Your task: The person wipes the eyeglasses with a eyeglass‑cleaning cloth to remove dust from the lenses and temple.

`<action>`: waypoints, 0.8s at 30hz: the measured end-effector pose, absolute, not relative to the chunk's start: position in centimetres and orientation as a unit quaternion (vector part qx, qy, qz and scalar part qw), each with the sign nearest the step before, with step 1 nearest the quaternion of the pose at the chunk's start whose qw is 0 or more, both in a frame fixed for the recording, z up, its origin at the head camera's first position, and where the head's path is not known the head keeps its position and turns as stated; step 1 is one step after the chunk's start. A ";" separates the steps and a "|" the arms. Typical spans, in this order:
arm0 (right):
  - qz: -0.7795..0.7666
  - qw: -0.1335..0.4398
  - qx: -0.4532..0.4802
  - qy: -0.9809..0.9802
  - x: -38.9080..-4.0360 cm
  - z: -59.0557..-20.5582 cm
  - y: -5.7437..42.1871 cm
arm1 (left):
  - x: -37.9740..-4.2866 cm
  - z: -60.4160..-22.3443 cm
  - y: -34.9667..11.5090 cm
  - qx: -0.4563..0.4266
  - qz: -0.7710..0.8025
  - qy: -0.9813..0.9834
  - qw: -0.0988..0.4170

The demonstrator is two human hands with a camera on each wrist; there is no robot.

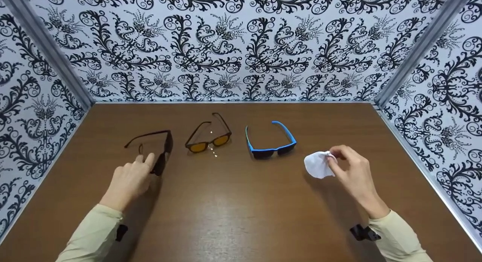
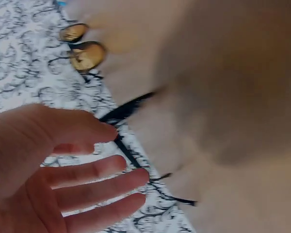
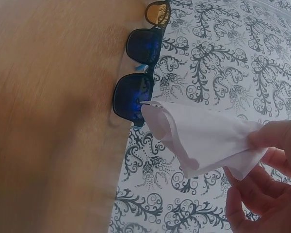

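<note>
Dark sunglasses (image 1: 168,143) lie at the left of the table, their front turned to the right and their arms to the left. Beside them is my left hand (image 1: 130,179), fingers loosely extended. In the left wrist view its thumb tip overlaps the dark frame (image 2: 128,110); whether they touch I cannot tell. At the right, my right hand (image 1: 352,173) pinches a white cloth (image 1: 318,165) between thumb and fingers, above the table. The cloth (image 3: 213,138) hangs partly folded in the right wrist view.
Orange-lensed glasses (image 1: 199,146) and blue-framed sunglasses (image 1: 290,146) sit with arms unfolded on the brown table (image 1: 226,201). Black-and-white patterned walls (image 1: 233,47) enclose the table's back and sides.
</note>
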State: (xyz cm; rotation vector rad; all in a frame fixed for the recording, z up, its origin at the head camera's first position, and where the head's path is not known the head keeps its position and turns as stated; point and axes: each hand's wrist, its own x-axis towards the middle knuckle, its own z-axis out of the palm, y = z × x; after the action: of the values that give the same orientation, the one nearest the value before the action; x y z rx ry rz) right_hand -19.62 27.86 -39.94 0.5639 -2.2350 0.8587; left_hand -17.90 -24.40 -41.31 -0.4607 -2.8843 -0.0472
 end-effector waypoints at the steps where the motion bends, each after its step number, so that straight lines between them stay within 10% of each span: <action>1: 0.329 0.334 0.216 -0.857 -19.6 -40.0 27.9 | -18.0 -41.1 -24.1 -0.157 -0.011 -0.981 0.111; 12: 0.329 0.315 0.188 -0.870 -19.4 -40.3 27.8 | -22.8 -41.6 -20.2 -0.247 -0.054 -0.952 0.170; 24: 0.330 0.302 0.191 -0.874 -19.5 -40.3 27.7 | -26.8 -40.7 -16.1 -0.213 0.084 -0.974 -0.006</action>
State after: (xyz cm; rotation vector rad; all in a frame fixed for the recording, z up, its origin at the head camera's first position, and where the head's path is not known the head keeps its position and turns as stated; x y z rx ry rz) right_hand -19.47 27.66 -40.28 0.5074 -2.3170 0.8743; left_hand -26.76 -16.08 -40.66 -0.6709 -3.0703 0.2637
